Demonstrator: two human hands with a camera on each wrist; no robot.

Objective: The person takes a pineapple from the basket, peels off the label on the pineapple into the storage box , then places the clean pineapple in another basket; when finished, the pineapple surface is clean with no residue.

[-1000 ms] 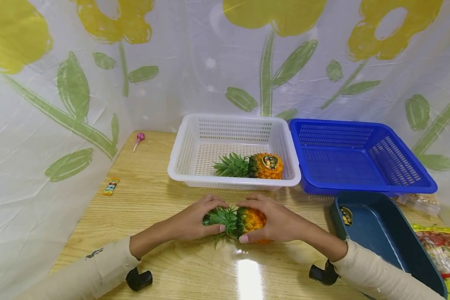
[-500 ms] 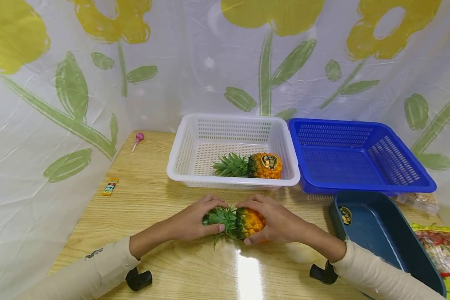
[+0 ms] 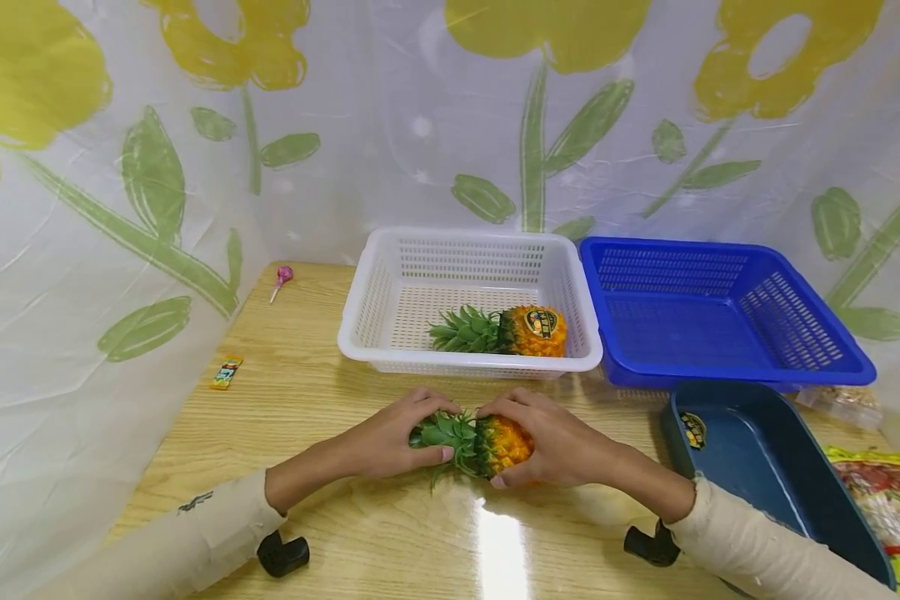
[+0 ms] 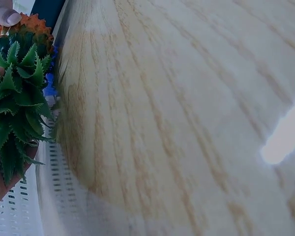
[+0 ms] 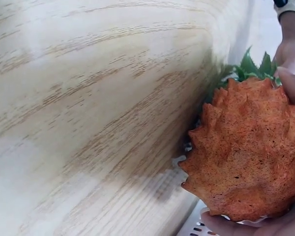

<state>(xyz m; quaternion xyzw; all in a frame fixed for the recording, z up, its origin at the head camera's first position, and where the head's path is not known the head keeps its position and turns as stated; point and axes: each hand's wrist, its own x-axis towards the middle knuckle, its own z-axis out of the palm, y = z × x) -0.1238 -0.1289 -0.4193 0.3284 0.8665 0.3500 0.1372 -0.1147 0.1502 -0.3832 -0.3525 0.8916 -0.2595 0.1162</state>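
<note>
A small pineapple (image 3: 504, 442) lies on its side at the near middle of the table in the head view, its leafy crown to the left. My left hand (image 3: 393, 440) holds the crown between thumb and fingers. Around the orange body curls my right hand (image 3: 562, 437), thumb at the front and fingers behind. The left wrist view shows the green leaves (image 4: 19, 108) close up, with fingers partly hidden behind them. In the right wrist view, the base of the pineapple (image 5: 250, 147) faces the camera, gripped above and below.
Behind the hands stands a white basket (image 3: 356, 348) with another labelled pineapple (image 3: 536, 332) inside. A blue basket (image 3: 720, 372) and a dark green tray (image 3: 750, 450) are to the right, beside bagged goods (image 3: 881, 500). A lollipop (image 3: 283, 273) and small packet (image 3: 227, 372) lie left.
My right thumb has shifted slightly along the pineapple's front. Both hands keep their hold, and the pineapple stays in nearly the same place.
</note>
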